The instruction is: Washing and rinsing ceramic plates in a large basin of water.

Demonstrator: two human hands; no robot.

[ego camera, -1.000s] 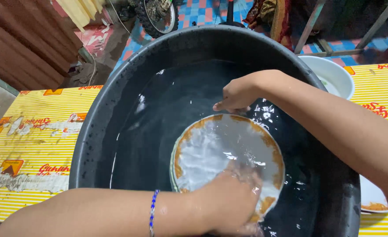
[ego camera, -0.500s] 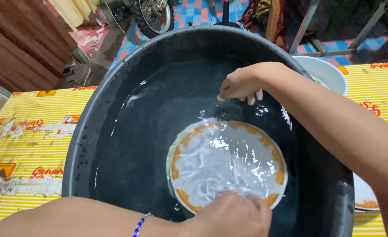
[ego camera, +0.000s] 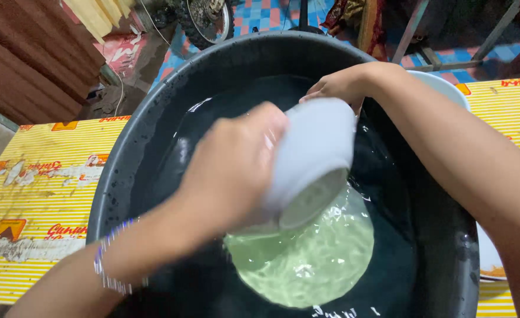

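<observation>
The black basin [ego camera: 154, 147] is full of water, and above its middle both hands hold a white bowl [ego camera: 313, 159] tipped on its side, clear of the water. The left hand [ego camera: 230, 171] grasps its near wall, the right hand [ego camera: 336, 88] its far rim. Under it a pale green plate [ego camera: 307, 259] lies sunk, unwashed as far as I can judge.

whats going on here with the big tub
A person is washing dishes in a large dark basin filled with water. Both hands hold a white bowl lifted above the water and tipped on its side: the left hand grips its near side, the right hand its far rim. A pale green plate lies under the water below it. The basin sits on a yellow striped table cover, with another white bowl just behind the right arm.
</observation>
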